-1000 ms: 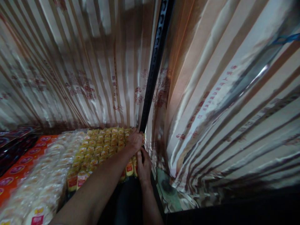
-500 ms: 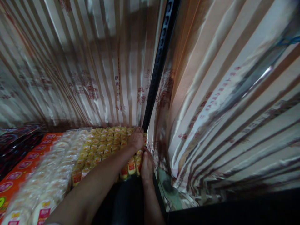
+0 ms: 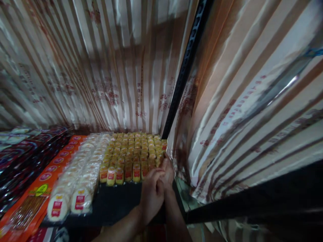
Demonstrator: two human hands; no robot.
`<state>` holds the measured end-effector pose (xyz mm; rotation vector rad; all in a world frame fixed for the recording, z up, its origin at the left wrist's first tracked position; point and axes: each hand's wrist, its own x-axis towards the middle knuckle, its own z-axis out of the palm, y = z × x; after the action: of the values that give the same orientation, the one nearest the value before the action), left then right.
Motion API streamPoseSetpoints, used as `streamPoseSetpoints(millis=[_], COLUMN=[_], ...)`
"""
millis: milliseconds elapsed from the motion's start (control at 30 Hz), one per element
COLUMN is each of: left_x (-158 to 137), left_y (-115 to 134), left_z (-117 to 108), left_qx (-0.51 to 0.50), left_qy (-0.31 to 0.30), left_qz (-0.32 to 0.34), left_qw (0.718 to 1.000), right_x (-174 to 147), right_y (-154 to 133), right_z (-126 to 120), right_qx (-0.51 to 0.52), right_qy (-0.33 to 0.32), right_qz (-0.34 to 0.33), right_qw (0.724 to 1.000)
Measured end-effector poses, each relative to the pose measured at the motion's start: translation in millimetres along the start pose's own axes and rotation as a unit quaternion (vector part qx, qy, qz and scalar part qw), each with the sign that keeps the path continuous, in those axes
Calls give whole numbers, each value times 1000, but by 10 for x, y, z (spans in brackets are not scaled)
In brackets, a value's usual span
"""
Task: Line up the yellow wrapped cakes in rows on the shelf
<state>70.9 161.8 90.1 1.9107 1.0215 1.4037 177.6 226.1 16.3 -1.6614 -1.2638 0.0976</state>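
Looking down in the head view onto a dark shelf (image 3: 118, 201), seeing small yellow packets (image 3: 136, 154) standing upright in tight rows toward its back right corner, reaching the back edge while stopping well short of the front edge. Showing stubby, rounded shapes in clear, shiny wrapping, with crinkled tops and soft yellow contents; bearing red labels (image 3: 136, 173) along the front row, with lighter print too blurred to read. Looking dull gold toward the back in the dim light, and paler yellow beneath the labels. Placing the right hand (image 3: 168, 171) at the right side of the packets, near the shelf's right edge, with fingers pointing to the back right corner; holding the left hand (image 3: 152, 191) close by it, overlapping in view, with fingers partly curled, before the rightmost front packets. Hiding some packets there, so not being able to tell whether clamped on any or only pressing, with either hand. Seeing also flat white packs (image 3: 89, 171) running to the front edge on the left, then orange packs (image 3: 59, 161), and a black post (image 3: 186, 67) rising at the back right corner.
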Motion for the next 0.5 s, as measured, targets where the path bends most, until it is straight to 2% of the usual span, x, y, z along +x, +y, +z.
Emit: streamPoseSetpoints(millis=[100,167,267,333,433,500], left_x=[-350,-580,-942,-1166,-1414,-1522], left_y=[-9,-72,-226,-324,-406,-432], left_z=[-100,-177,-318,-424,-586,-690], left_qx=[-13,-6,33,51,70,91], left_qy=[21,14,-36,-85,-138,-155], left_qz=[-37,-54,-87,-79,-42,-59], left_qw=[999,998,995,992,987,982], right_x=[-108,-239,-571,-889,-1434,-1760], right_y=[-149,-244,-365,-443,-553,-599], right_z=[-123,-216,-357,-439,-527,-550], right_qx=[10,9,29,72,116,116], right_qy=[24,50,74,64,-12,-110], right_qz=[3,-7,6,32,62,44], right_qw=[1000,999,997,995,991,986])
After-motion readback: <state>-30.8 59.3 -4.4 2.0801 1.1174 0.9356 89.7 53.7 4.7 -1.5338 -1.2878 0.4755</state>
